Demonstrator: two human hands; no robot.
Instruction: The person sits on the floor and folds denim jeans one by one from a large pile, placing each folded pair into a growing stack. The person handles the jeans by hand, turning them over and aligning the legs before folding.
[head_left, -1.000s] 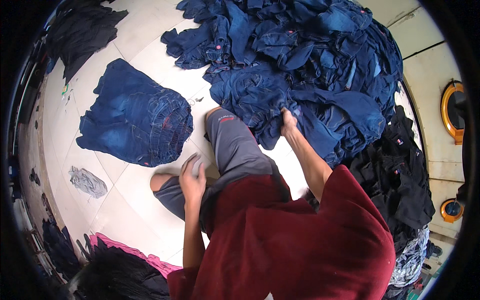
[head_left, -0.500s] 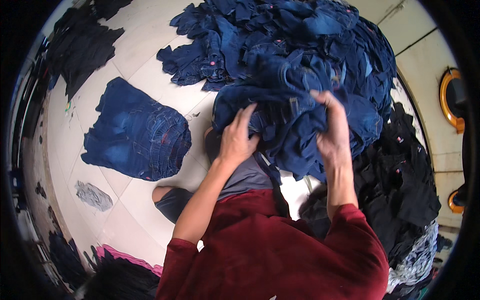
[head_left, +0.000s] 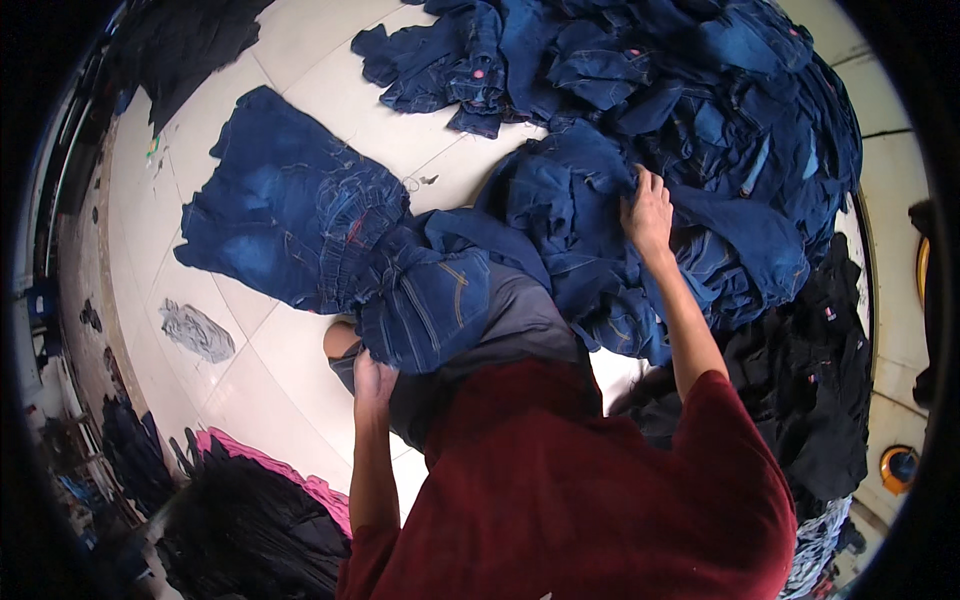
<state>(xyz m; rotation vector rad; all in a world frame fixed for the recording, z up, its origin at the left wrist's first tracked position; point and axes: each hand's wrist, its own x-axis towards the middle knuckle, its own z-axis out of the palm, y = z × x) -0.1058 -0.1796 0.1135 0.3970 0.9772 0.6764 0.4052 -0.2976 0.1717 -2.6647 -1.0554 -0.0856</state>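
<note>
Across my left thigh lies a pair of dark blue jeans (head_left: 425, 310), with pale stitching on its near part. My left hand (head_left: 373, 380) is closed on its near edge, fingers partly hidden by the cloth. Its far side overlaps a flat-laid pair of jeans with a gathered elastic waist (head_left: 290, 200) on the floor. My right hand (head_left: 648, 215) has its fingers curled on crumpled denim jeans (head_left: 570, 205) in front of me, at the near side of the large denim pile (head_left: 680, 90).
Black garments (head_left: 810, 370) are heaped on the right, and another dark garment (head_left: 190, 50) lies far left. A grey cloth scrap (head_left: 197, 332) rests on the pale tiled floor (head_left: 265, 370). Near left is a black heap (head_left: 250, 525) beside pink fabric (head_left: 290, 470).
My left hand has moved left and nearer to me, bringing a pair of jeans out of the bundle and over my thigh. My right hand stays at the denim on the right. The view has shifted.
</note>
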